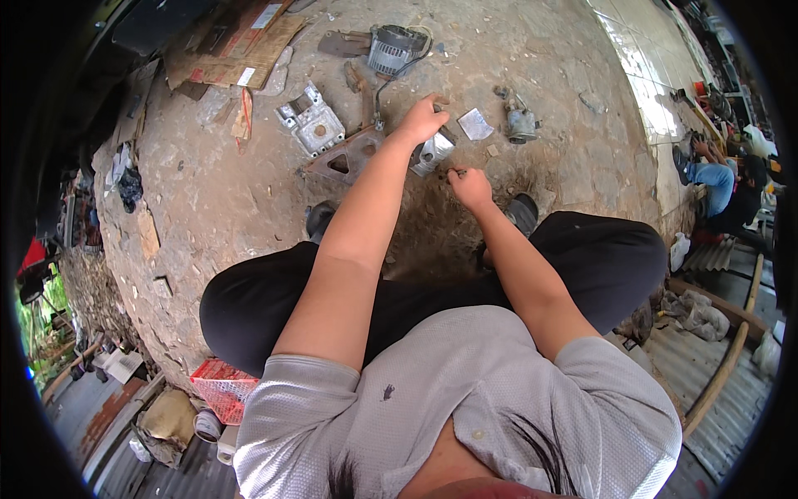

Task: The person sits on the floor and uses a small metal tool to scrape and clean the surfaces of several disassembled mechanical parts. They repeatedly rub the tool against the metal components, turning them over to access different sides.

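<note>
Work centers on a silver metal block point(433, 153) lying on the ground point(233, 200) in front of the seated person, between 2 shoes. Left hand point(425, 121): at the block's far end, fingers bent; cannot tell if it grips the block or a small dark thing by the fingertips. Right hand point(471, 189): curled nearly to a fist just off the block's near right side, maybe pinching something small and dark (too tiny to call).

To handle this well: left hand should press the block flat so it doesn't rock on the uneven ground; right hand should come in low, with small controlled motions, fingers clear of the edges. Best guess only, as contact is unclear. Loose grit nearby could get on the block, so brush around it first.

Hard to make out: the block's far edge is partly covered by the left hand, its underside is out of sight, and the right palm faces away. The left forearm overlaps the triangular bracket point(362, 148). Silver casting point(312, 121) and motor point(396, 52) sit farther off, both readable. Far edges bend and go dark at the fisheye rim; details there are lost.
</note>
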The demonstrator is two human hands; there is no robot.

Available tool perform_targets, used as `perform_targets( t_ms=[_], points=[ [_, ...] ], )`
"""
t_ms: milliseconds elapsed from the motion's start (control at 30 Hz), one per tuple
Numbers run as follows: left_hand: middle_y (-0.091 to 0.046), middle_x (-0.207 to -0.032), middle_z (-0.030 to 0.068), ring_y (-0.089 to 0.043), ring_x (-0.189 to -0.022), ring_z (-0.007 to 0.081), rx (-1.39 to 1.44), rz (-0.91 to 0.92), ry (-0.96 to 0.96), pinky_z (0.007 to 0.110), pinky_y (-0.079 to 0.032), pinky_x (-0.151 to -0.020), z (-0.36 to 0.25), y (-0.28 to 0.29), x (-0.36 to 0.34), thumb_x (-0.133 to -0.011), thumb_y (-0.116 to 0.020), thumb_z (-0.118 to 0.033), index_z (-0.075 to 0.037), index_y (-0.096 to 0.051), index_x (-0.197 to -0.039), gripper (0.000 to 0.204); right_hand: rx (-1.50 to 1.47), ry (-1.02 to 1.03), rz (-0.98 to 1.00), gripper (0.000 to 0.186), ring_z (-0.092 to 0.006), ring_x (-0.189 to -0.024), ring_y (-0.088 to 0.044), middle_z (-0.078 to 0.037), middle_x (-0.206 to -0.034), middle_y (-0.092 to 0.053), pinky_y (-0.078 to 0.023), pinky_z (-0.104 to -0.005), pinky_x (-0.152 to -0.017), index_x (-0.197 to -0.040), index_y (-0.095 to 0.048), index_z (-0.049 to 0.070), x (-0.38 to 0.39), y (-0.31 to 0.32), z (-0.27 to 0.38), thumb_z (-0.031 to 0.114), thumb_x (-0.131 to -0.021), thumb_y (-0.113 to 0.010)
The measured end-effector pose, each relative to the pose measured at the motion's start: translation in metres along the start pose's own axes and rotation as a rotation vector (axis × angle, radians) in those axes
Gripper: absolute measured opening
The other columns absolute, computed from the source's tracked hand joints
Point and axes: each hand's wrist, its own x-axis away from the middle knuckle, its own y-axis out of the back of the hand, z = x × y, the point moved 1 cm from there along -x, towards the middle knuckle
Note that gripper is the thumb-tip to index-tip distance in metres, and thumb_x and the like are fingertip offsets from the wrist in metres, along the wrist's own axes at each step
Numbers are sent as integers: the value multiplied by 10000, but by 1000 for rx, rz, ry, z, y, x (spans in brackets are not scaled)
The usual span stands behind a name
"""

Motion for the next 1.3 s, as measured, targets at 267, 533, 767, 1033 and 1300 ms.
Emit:
perform_targets(
  t_ms=[267, 533, 767, 1033, 1300],
  points=[
    [-697, -874, 122, -633, -785, 200, 38, 26, 14, 359, -511, -753, -4, -4, 5, -899, -678, -199, -52, -684, -1317, 443, -89, 126, -38, 317, -446, -1007, -732, -257, -1042, -756, -585, -493, -886, -1142, -813, 138, -8, 5, 3, 349, -951, -672],
    [-673, -795, 79, -597, -706, 153, 34, -23, -72, 340, -490, -674, 13, -4, 0, -889, -675, -182, -46, -689, -1311, 444, -406, 235, -202, 309, -452, -929, -730, -239, -937, -752, -585, -513, -825, -1138, -808, 161, -21, 12, 20, 362, -962, -653],
    [-685, -822, 93, -613, -723, 172, 40, 34, 13, 351, -501, -696, -10, -6, 4, -886, -674, -182, -45, -686, -1304, 439, 178, -14, 46, 324, -457, -920, -730, -241, -944, -754, -585, -523, -817, -1150, -809, 152, 12, -14, -29, 363, -963, -650],
    [-750, -975, 183, -708, -883, 288, 29, 73, 36, 401, -542, -834, -11, 0, 4, -892, -680, -197, -35, -672, -1332, 469, -226, 143, -42, 268, -437, -924, -745, -230, -966, -761, -595, -478, -836, -1106, -808, 161, -5, 9, 5, 336, -953, -673],
    [-677, -789, 73, -599, -693, 159, 60, -28, -72, 353, -483, -654, 14, -5, -7, -894, -668, -180, -60, -687, -1322, 446, -236, 192, -201, 276, -445, -1016, -726, -233, -1087, -763, -583, -483, -893, -1121, -817, 181, -20, 21, 34, 336, -942, -675]
  ],
)
